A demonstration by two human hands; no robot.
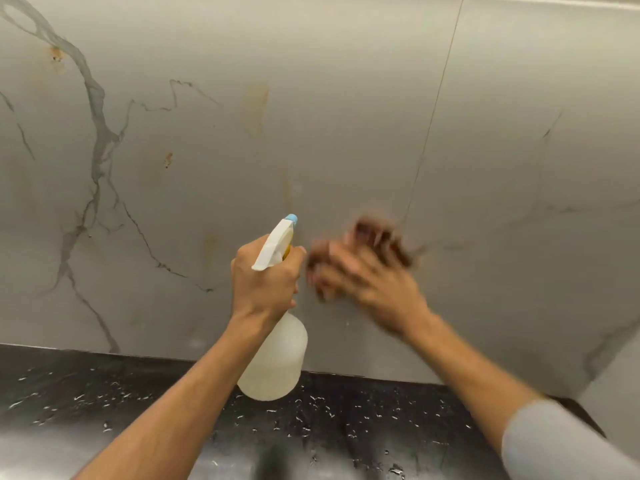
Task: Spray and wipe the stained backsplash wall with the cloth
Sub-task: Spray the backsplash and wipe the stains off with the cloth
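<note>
Spray bottle (277, 358): one, white and see-through, with a white trigger head and a blue nozzle tip. It is held up in front of the wall, just above the counter's back edge, nozzle pointing at the wall.
Left hand (266, 282): wrapped round the bottle's neck, fingers curled in front at the trigger. I cannot tell whether the trigger is squeezed.
Cloth (377, 240): one, brown, smeared by blur. It lies against the wall just right of the nozzle, under the fingertips.
Right hand (367, 282): fingers spread and fairly straight, pressing the cloth flat on the wall. The blur hides whether the thumb hooks it.
Step in hand: scrubbing the wetted patch of wall, by the look of it, with the bottle ready beside it.
Next move: probably a fresh spray on a mark not yet reached. That calls for aiming the nozzle at it, getting the cloth hand out of the spray's way, then rubbing with firm flat pressure.
Wall (346, 98): two grey marble-look panels, meeting at one thin seam (436, 98).
Stains: about five rusty marks, the largest (254, 105) high above the bottle, another (55, 57) far up on the left.
Counter (104, 393): one, black and speckled, below the wall.
Sleeve (561, 441): one, grey, on the right arm.
</note>
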